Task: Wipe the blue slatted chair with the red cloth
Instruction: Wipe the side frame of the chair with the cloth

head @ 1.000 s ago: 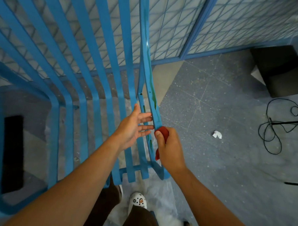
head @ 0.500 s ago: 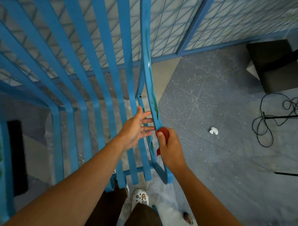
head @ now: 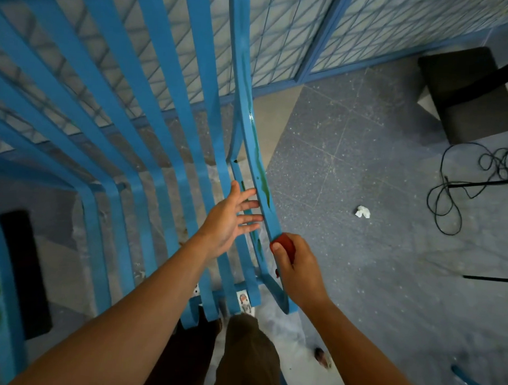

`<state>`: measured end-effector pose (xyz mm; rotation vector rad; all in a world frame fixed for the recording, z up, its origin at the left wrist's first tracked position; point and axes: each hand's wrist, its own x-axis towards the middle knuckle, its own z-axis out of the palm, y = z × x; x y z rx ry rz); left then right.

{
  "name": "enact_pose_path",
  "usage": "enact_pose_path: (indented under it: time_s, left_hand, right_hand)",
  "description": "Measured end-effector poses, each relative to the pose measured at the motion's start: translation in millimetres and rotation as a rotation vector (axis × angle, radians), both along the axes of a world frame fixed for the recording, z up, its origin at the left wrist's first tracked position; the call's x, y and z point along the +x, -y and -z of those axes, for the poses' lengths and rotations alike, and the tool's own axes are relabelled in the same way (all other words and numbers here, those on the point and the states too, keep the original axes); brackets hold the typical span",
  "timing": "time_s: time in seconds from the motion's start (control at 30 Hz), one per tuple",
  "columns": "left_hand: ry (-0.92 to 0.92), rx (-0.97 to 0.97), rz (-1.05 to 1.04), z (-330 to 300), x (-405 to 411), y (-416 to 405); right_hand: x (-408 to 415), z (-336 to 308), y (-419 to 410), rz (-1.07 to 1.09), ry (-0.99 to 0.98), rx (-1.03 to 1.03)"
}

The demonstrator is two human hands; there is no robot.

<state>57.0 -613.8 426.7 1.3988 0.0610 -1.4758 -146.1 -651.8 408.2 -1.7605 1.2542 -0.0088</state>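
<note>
The blue slatted metal chair (head: 173, 136) stood right in front of me, and I looked down through its long curved slats at the floor. Its outer slat on my right had a green streak (head: 261, 175) running down it. I squeezed the small red cloth (head: 285, 244) in my right hand (head: 297, 270), with my thumb on top, and pushed it against that outer slat, low down near the bend. My left hand (head: 228, 223) was flat with the fingers spread out, and the fingertips were touching the slats just beside the cloth. It held nothing.

The floor (head: 360, 255) was grey and speckled, with thin lines between the tiles. A paler strip of floor ran under the chair. A small crumpled white paper (head: 362, 211) lay on the floor, well apart from the chair. Farther to my right, a thin black cable (head: 450, 195) lay in loops. A dark square block (head: 466, 94) sat near the wall. The wall behind was a blue-framed wire mesh fence (head: 356, 31).

My white shoes with little pictures (head: 243, 302) showed under the chair's front edge. I could not read any writing anywhere.
</note>
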Motion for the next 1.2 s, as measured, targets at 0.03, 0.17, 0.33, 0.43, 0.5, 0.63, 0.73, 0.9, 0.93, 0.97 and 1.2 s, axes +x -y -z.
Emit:
enact_pose_path:
  time_s: [0.03,0.17,0.33,0.43,0.5,0.63,0.73,0.9,0.93,0.97,1.2]
  left_hand:
    - [0.001,0.002,0.000,1,0,0]
    - [0.013,0.008,0.017,0,-1,4]
    - [0.041,0.017,-0.010,-4,-3,7]
    - [0.047,0.030,-0.028,-5,-5,8]
    - [0.044,0.039,-0.038,-5,-3,11]
    - [0.058,0.048,-0.043,-9,2,20]
    - [0.073,0.053,-0.051,-12,6,26]
    - [0.088,0.064,-0.050,-15,12,31]
    - [0.093,0.068,-0.045,-16,12,31]
    - [0.096,0.071,-0.040,-16,12,31]
    - [0.129,0.083,-0.027,-22,11,32]
  right_hand:
    - [3,1,4,0.009,0.019,0.018]
    - [14,-8,19,0.050,0.109,0.227]
    - [16,-18,33,0.076,0.167,0.366]
    - [17,-16,37,0.074,0.153,0.388]
    - [20,-17,40,0.070,0.141,0.375]
    - [28,-17,52,0.082,0.161,0.354]
    - [35,-14,63,0.060,0.139,0.342]
    - [51,-7,80,-0.065,0.070,0.259]
    - [56,-6,84,-0.086,0.066,0.243]
    - [61,-5,87,-0.102,0.065,0.230]
    - [79,-7,98,-0.123,0.077,0.217]
